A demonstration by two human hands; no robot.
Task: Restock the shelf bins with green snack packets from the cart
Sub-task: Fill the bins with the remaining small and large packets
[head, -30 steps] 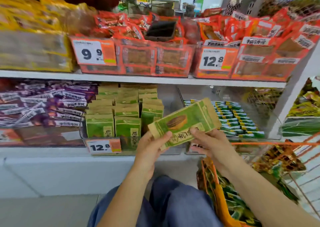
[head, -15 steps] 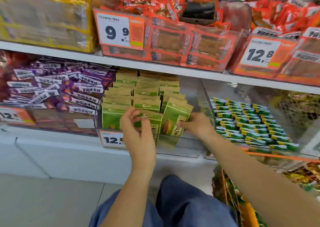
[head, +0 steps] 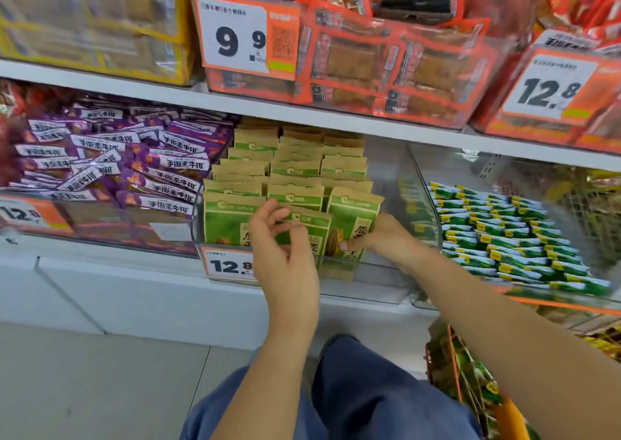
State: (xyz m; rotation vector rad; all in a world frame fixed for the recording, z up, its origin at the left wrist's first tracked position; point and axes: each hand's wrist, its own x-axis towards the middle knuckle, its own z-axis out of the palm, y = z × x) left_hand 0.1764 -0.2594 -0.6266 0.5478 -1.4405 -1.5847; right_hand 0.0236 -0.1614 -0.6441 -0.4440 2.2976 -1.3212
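This is a shop aisle. A white shelf [head: 336, 117] carries clear bins of packaged snacks, each bin with an orange price tag [head: 247, 34] clipped to its front. Below that shelf stand green snack packets [head: 232, 217], with purple packets [head: 141, 157] to their left.

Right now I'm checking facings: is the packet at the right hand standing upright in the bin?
Roughly upright. The front green packet stands on its bottom edge in the clear bin, leaning slightly, right hand pinching its lower edge.
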